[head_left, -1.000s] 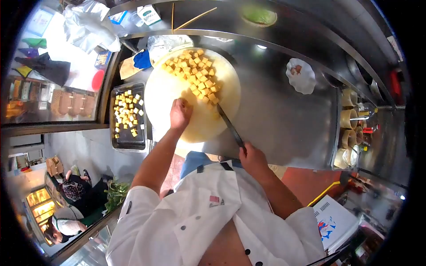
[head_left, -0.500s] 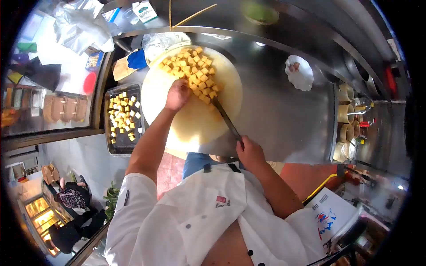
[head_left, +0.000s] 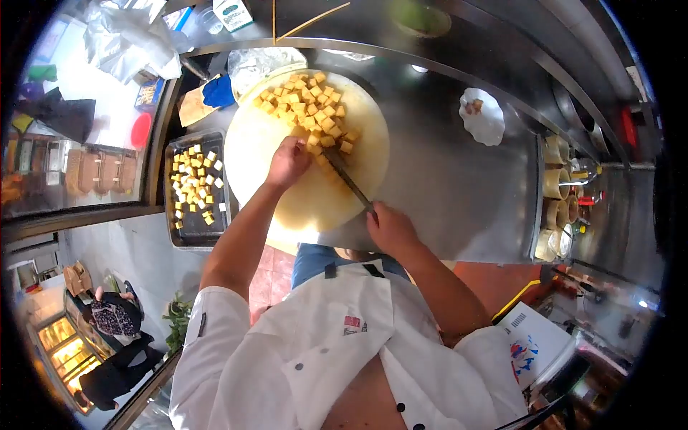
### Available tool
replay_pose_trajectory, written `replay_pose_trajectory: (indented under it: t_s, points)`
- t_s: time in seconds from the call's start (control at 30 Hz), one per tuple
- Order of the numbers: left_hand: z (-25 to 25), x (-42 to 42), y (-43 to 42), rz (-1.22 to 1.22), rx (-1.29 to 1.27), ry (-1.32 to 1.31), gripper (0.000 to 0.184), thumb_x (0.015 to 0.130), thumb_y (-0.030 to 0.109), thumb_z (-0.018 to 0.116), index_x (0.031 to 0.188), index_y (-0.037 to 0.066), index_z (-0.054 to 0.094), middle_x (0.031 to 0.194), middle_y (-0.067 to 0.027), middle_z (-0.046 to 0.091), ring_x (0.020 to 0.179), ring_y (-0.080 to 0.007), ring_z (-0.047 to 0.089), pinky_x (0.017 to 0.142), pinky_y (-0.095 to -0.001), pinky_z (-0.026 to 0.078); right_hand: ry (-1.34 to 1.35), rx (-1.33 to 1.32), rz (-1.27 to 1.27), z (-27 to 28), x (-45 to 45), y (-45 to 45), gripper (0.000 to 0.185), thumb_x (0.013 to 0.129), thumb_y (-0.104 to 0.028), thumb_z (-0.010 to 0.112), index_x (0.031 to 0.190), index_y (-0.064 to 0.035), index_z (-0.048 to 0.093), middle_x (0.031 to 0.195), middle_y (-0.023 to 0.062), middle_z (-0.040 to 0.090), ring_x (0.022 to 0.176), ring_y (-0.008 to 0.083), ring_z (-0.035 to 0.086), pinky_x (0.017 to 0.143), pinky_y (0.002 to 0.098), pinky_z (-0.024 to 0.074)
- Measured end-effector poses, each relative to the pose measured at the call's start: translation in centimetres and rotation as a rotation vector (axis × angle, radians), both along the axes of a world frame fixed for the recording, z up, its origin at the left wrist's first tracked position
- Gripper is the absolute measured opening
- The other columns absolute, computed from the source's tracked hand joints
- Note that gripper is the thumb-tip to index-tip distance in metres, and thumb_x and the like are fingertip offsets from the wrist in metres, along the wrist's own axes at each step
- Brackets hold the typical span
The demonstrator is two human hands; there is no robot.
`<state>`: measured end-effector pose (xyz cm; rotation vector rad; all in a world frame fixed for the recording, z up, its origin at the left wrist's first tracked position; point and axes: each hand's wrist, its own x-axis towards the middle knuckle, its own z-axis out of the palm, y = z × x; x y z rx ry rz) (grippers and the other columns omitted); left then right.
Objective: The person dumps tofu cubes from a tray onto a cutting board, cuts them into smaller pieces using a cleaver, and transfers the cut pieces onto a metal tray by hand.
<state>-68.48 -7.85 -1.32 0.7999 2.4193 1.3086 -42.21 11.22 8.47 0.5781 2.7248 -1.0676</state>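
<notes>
My right hand (head_left: 393, 228) is wrapped round the handle of a knife (head_left: 350, 181). Its blade slants up and left across a round, pale cutting board (head_left: 251, 168), the far end reaching the near edge of a pile of yellow cubes that look like tofu (head_left: 313, 107). My left hand (head_left: 288, 163) is at the near left side of the pile, its fingers curled in and touching the closest yellow pieces. What lies inside the fingers is hidden. Left of the board, a black tray (head_left: 172, 226) bears more yellow and white cubes.
A white scalloped bowl (head_left: 484, 132) with small brownish pieces stands right on the steel counter (head_left: 437, 186). Behind the board are a clear plastic bag (head_left: 258, 64) and a blue cloth-like item (head_left: 219, 92). Several containers (head_left: 557, 175) line the right edge. Two people are beyond the lower left.
My right hand and the knife have moved left and slightly up, bringing the blade closer to my left hand. My left hand has shifted slightly nearer my body.
</notes>
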Motion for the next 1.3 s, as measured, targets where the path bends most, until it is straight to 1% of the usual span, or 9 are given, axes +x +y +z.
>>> replay_pose_trajectory:
  t_s: [0.2,0.37,0.4,0.43,0.5,0.73,0.83,0.93,1.3]
  points:
    - [0.9,1.5,-0.6,0.032,0.084,0.098,0.038,0.082,-0.003,0.072,0.116,0.006,0.056,0.091,-0.0118,0.061,0.080,-0.0239,0.062,0.074,-0.0357,0.053,0.055,-0.019,0.008,-0.1,-0.8,0.5,0.017,0.097,-0.022,0.060,0.100,-0.0056,0.060,0.086,0.0238,0.069,0.081,0.0482,0.065,0.071,0.0564,0.0513]
    - [0.0,-0.1,-0.7,-0.108,0.080,0.452,0.036,0.085,-0.004,0.069,0.117,0.006,0.056,0.094,-0.0121,0.061,0.078,-0.0255,0.061,0.073,-0.0361,0.053,-0.087,-0.020,0.115,0.4,-2.0,1.9,0.025,0.097,-0.026,0.057,0.106,-0.0032,0.063,0.097,0.0246,0.070,0.086,0.0472,0.068,0.079,0.0574,0.0543]
    - [0.3,0.0,-0.7,-0.103,0.079,0.452,0.036,0.085,-0.004,0.069,0.117,0.006,0.056,0.094,-0.0121,0.061,0.078,-0.0255,0.061,0.073,-0.0361,0.053,-0.093,-0.029,0.111,0.8,-2.3,2.0,0.026,0.097,-0.026,0.057,0.107,-0.0028,0.063,0.100,0.0249,0.070,0.089,0.0472,0.067,0.081,0.0574,0.0538]
    - [0.6,0.2,-0.8,-0.026,0.124,0.117,0.032,0.086,-0.002,0.069,0.115,0.006,0.058,0.095,-0.0130,0.061,0.078,-0.0279,0.061,0.073,-0.0372,0.053,-0.099,-0.038,0.108,1.1,-2.4,2.1,0.026,0.097,-0.026,0.057,0.107,-0.0025,0.063,0.102,0.0251,0.070,0.091,0.0472,0.067,0.083,0.0574,0.0534]
    - [1.7,1.1,-1.0,0.024,-0.004,0.265,0.022,0.088,0.005,0.068,0.109,0.003,0.061,0.097,-0.0168,0.063,0.081,-0.0347,0.063,0.074,-0.0411,0.054,-0.118,-0.045,0.115,1.7,-2.7,2.0,0.026,0.097,-0.026,0.056,0.108,-0.0022,0.062,0.102,0.0254,0.069,0.093,0.0471,0.067,0.084,0.0571,0.0531]
    - [1.4,1.0,-2.0,0.223,-0.105,0.272,0.028,0.084,0.004,0.071,0.110,0.001,0.062,0.105,-0.0187,0.062,0.088,-0.0350,0.065,0.080,-0.0405,0.055,-0.092,-0.076,0.116,0.3,-3.1,1.4,0.026,0.097,-0.025,0.056,0.106,-0.0016,0.062,0.098,0.0258,0.069,0.093,0.0479,0.066,0.083,0.0581,0.0524]
    - [0.8,0.5,-2.1,-0.020,-0.001,0.210,0.039,0.080,-0.001,0.072,0.117,0.000,0.059,0.109,-0.0189,0.061,0.095,-0.0371,0.065,0.084,-0.0419,0.054,-0.076,-0.056,0.126,-0.3,-3.5,1.4,0.025,0.097,-0.025,0.057,0.105,-0.0016,0.061,0.096,0.0258,0.069,0.092,0.0481,0.066,0.082,0.0588,0.0521]
    - [1.1,1.1,-2.1,-0.060,-0.051,0.178,0.040,0.084,-0.003,0.073,0.121,0.000,0.058,0.109,-0.0177,0.061,0.094,-0.0303,0.067,0.085,-0.0385,0.056,-0.053,-0.058,0.119,-0.1,-4.1,1.0,0.026,0.097,-0.026,0.057,0.105,-0.0019,0.060,0.094,0.0256,0.069,0.090,0.0479,0.066,0.079,0.0586,0.0528]
    - [1.7,4.1,-3.3,-0.012,-0.044,0.192,0.047,0.083,0.002,0.075,0.126,0.002,0.058,0.123,-0.0192,0.058,0.105,-0.0358,0.064,0.091,-0.0400,0.055,-0.010,-0.106,0.086,-1.3,-4.5,-1.7,0.023,0.098,-0.026,0.057,0.102,-0.0036,0.060,0.089,0.0257,0.070,0.085,0.0482,0.066,0.075,0.0581,0.0530]
